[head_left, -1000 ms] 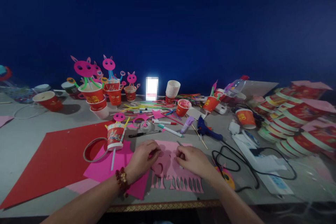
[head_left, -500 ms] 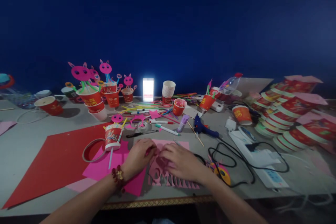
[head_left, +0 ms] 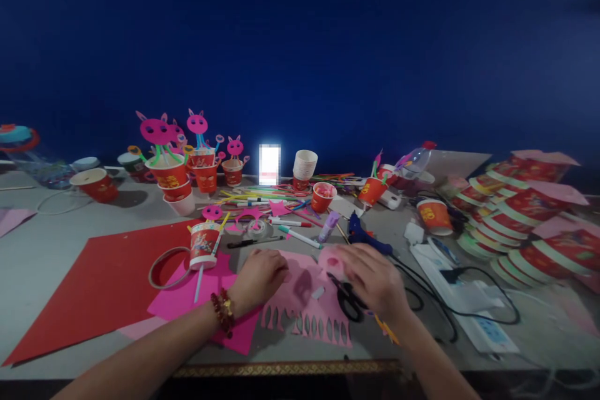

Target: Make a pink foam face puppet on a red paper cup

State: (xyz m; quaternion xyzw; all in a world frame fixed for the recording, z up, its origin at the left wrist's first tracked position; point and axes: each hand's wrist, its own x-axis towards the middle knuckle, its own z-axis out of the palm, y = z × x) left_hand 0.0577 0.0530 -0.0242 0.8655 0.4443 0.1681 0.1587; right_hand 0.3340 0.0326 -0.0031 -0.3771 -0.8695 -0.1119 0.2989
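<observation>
My left hand [head_left: 263, 276], a bead bracelet on its wrist, hovers by the left edge of a light-pink paper sheet [head_left: 291, 275]. Its fingers are curled, and anything inside them is hidden. A row of leaf-shaped holes runs along the sheet's near edge. My right hand [head_left: 375, 281] pinches a small pink paper piece [head_left: 330, 260] with a darker patch, beyond the sheet's right side. Below those fingers lie black-handled scissors [head_left: 350, 307], partly covered by the hand. A small white scrap [head_left: 318, 292] rests on the sheet.
Left are red card [head_left: 94, 287], a tape roll [head_left: 154, 270] and a decorated paper cup [head_left: 203, 244]. A blue glue gun [head_left: 368, 239] and a white power strip [head_left: 469, 306] with cables lie right. Stacked red cups [head_left: 525, 225] lean at far right; markers [head_left: 300, 236] lie ahead.
My right hand has moved right, away from my left hand, with the pink paper piece. The scissors and more of the pink sheet now show. The view has shifted slightly.
</observation>
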